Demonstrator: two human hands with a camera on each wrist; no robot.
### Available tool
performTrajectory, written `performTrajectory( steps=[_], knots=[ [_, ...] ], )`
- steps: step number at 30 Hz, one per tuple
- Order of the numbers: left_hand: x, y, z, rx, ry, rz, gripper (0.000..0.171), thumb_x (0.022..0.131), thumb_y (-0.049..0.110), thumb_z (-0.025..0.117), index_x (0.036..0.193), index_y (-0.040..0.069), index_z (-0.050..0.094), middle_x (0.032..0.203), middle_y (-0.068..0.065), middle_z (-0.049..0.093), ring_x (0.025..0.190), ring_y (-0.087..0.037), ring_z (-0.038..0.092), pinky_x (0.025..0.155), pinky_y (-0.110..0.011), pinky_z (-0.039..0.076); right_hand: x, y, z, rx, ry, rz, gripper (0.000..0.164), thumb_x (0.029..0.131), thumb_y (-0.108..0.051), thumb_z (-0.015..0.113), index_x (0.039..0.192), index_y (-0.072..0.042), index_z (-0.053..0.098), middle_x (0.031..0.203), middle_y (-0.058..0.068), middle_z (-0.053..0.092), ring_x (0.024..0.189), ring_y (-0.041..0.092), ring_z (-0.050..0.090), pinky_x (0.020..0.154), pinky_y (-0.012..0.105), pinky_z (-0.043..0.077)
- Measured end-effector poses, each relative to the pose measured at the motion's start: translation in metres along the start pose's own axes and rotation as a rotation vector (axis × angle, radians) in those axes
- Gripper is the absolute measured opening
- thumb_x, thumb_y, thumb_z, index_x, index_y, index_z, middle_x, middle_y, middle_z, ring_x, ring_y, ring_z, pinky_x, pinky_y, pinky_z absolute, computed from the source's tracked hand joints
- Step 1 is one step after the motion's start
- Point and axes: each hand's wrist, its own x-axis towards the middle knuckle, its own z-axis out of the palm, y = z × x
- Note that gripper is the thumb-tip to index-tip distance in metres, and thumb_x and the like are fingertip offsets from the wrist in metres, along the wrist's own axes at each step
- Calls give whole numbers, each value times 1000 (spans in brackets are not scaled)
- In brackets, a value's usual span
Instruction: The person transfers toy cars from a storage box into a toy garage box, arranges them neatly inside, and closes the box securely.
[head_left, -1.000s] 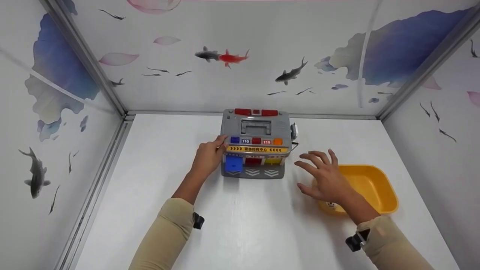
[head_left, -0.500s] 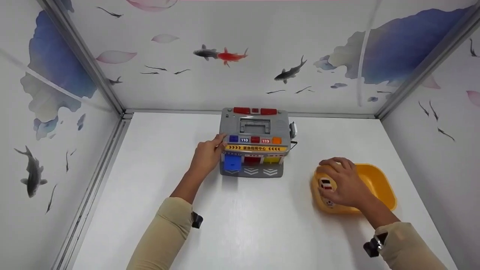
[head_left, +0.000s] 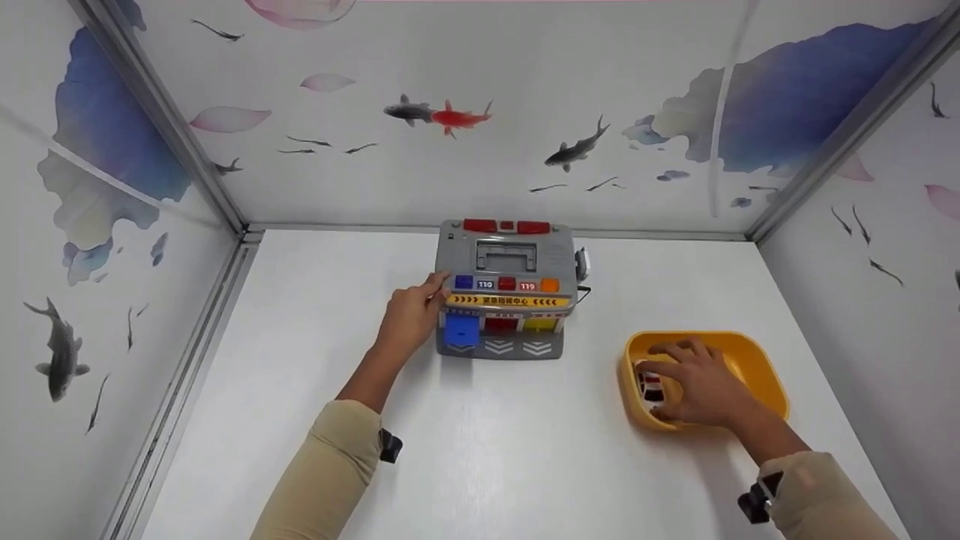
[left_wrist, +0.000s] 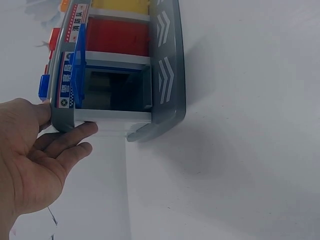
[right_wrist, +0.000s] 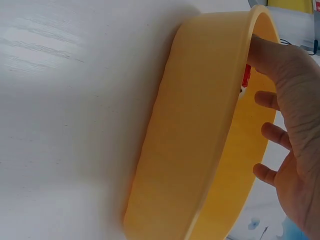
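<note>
A grey toy emergency station (head_left: 506,262) stands near the back wall, with blue, red and yellow bay doors in front. The left hand (head_left: 409,319) pinches the left front corner of its roof, thumb on top and fingers beneath. In the left wrist view, the blue door (left_wrist: 78,67) is raised and its bay is open. The right hand (head_left: 701,382) reaches into the yellow basin (head_left: 750,336), fingers spread over a white toy car (head_left: 651,388) with red and black markings. In the right wrist view, the basin rim hides most of the car and the thumb's end.
White panels with painted fish (head_left: 574,146) and blue leaf shapes enclose the white table (head_left: 487,450) at the back and both sides. A small grey-white part (head_left: 583,264) and a dark hook-like piece stick out from the station's right side.
The right hand has moved right and down from above the basin's left edge into the basin, over the toy car. The left hand keeps its hold on the station's corner.
</note>
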Motion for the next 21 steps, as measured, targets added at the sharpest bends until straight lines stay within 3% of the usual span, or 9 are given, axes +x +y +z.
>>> performTrajectory(
  steps=[3, 6, 10, 21],
  knots=[
    [-1, -1, -1, 15, 10, 0, 46, 117, 39, 57, 161, 25, 60, 145, -12, 75, 91, -21, 67, 77, -35, 57, 2, -1, 3, -19, -32, 10, 63, 81, -41, 95, 140, -30, 76, 153, 13, 64, 135, 47, 54, 105, 79, 46],
    [-1, 1, -1, 20, 19, 9, 46, 117, 39, 57, 161, 25, 60, 142, -12, 77, 89, -21, 65, 73, -33, 53, 5, -2, 4, -22, -48, 27, 65, 80, -38, 96, 141, -29, 75, 153, 13, 65, 136, 47, 54, 106, 79, 44],
    [-1, 1, -1, 20, 20, 15, 46, 117, 38, 57, 161, 26, 60, 158, -9, 65, 95, -22, 66, 78, -35, 56, 7, -5, 4, -22, -54, 55, 68, 79, -37, 96, 143, -26, 74, 152, 14, 66, 138, 47, 54, 111, 81, 40],
    [-3, 3, -2, 25, 6, -10, 47, 117, 39, 56, 162, 26, 58, 151, -11, 72, 96, -22, 66, 78, -34, 56, 10, -5, 11, -32, -36, 82, 77, 77, -35, 98, 148, -23, 69, 151, 17, 65, 138, 48, 53, 113, 86, 35]
  ],
)
